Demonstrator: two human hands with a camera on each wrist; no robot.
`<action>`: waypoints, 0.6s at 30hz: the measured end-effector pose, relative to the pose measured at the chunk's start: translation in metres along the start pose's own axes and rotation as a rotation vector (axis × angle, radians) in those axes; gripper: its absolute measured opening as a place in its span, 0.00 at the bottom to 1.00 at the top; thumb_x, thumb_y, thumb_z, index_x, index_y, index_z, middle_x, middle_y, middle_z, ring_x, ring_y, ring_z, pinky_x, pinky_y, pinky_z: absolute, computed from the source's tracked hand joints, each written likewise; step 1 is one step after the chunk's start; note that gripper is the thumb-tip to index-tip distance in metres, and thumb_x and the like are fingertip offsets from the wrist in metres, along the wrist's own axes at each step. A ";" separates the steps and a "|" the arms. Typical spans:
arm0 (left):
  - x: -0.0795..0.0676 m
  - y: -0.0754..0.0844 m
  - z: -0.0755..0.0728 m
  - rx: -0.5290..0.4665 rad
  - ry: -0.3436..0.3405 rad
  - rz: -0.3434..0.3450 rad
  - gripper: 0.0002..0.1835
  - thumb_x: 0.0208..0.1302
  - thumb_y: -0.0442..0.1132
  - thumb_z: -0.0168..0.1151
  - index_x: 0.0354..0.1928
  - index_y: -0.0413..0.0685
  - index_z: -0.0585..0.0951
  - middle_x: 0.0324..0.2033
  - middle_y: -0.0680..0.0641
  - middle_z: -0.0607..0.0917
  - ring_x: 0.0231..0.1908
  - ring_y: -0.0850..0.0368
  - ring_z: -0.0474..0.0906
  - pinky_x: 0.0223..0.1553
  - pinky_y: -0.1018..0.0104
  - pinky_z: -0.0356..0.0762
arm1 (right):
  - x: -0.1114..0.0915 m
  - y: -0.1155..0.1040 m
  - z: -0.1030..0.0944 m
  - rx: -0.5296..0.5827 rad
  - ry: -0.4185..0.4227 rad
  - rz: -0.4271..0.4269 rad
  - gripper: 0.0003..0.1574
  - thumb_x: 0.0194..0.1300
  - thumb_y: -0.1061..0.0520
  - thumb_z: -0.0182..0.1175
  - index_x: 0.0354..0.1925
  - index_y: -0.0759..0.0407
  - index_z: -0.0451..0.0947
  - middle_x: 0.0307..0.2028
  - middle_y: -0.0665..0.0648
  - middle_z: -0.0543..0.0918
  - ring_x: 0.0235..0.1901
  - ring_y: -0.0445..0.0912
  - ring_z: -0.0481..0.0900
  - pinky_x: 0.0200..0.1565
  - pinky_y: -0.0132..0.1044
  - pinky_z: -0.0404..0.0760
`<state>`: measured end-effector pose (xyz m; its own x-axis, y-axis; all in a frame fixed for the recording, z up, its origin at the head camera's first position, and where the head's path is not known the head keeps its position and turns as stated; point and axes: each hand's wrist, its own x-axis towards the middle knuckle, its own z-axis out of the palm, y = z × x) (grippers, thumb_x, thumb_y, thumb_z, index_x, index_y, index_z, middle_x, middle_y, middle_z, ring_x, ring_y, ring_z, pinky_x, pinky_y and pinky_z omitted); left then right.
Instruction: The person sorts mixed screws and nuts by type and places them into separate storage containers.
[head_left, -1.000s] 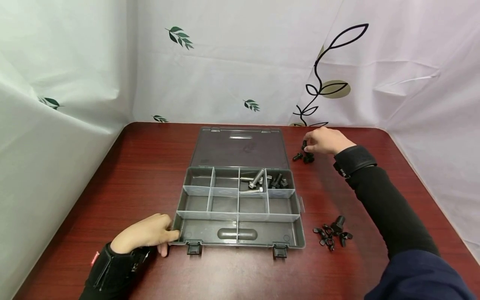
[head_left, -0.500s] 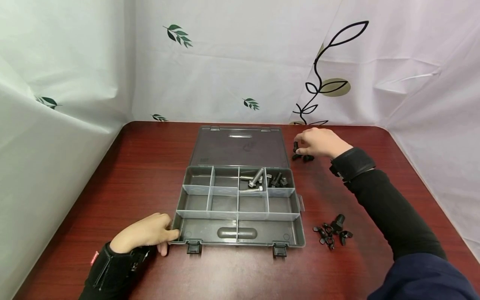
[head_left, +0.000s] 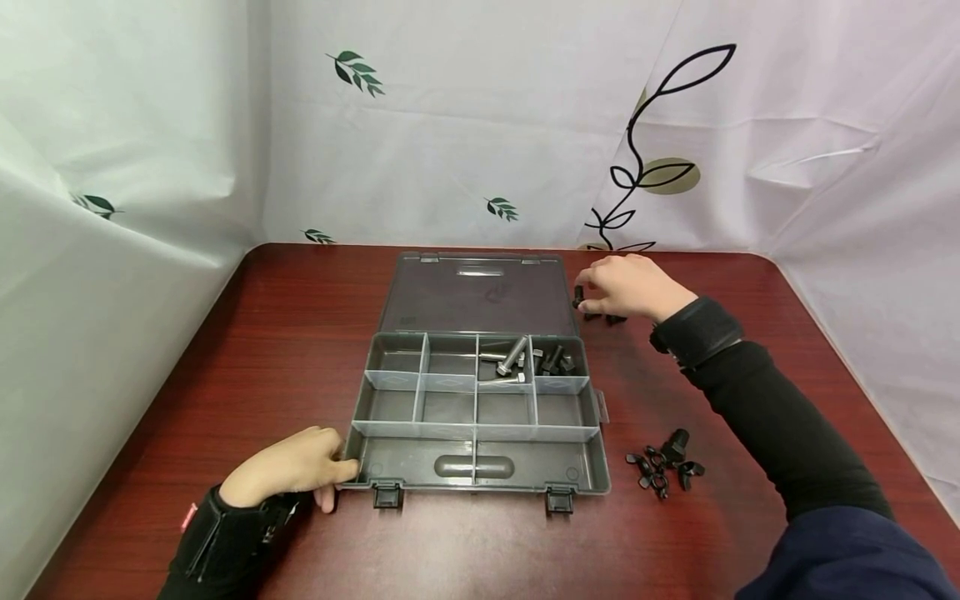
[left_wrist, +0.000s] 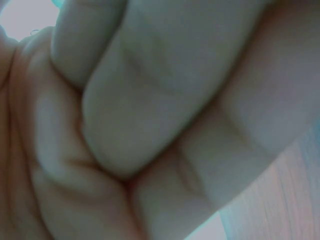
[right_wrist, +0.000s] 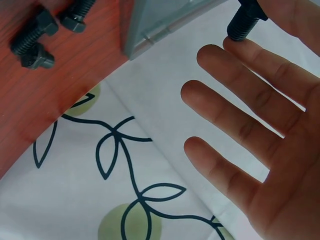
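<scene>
My right hand (head_left: 633,287) pinches a black bolt (right_wrist: 242,25) between thumb and index finger, above the table beside the lid; its other fingers are spread in the right wrist view. Below that hand lie several more black bolts (right_wrist: 32,35), partly hidden in the head view. My left hand (head_left: 292,467) grips the front left corner of the grey compartment box (head_left: 416,431), thumb over the rim; its curled fingers (left_wrist: 150,90) fill the left wrist view. Silver bolts (head_left: 512,357) lie in a back compartment, and black bolts (head_left: 553,360) in the back right one.
The box's lid (head_left: 480,296) lies open toward the back of the red-brown table (head_left: 300,333). To the right of the box is a pile of black wing nuts (head_left: 658,483) with a thick black bolt (head_left: 677,444). A patterned white cloth (head_left: 450,125) encloses the table's back and sides.
My right hand has moved left toward the lid, carrying the black bolt away from over the other black bolts. The left hand has stayed at the box corner.
</scene>
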<state>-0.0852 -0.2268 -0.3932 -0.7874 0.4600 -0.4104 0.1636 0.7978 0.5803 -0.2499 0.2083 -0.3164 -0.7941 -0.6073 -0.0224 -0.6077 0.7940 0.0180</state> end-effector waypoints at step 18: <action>0.000 0.001 -0.001 0.019 -0.008 -0.001 0.15 0.54 0.43 0.53 0.12 0.50 0.68 0.07 0.57 0.75 0.13 0.62 0.75 0.18 0.68 0.64 | -0.007 -0.036 -0.009 -0.054 0.050 -0.142 0.22 0.55 0.43 0.62 0.43 0.55 0.80 0.36 0.53 0.82 0.40 0.49 0.78 0.42 0.49 0.72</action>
<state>-0.0860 -0.2264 -0.3917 -0.7829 0.4623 -0.4164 0.1745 0.8056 0.5662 -0.2225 0.1838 -0.3076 -0.6985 -0.7153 0.0212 -0.7125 0.6980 0.0720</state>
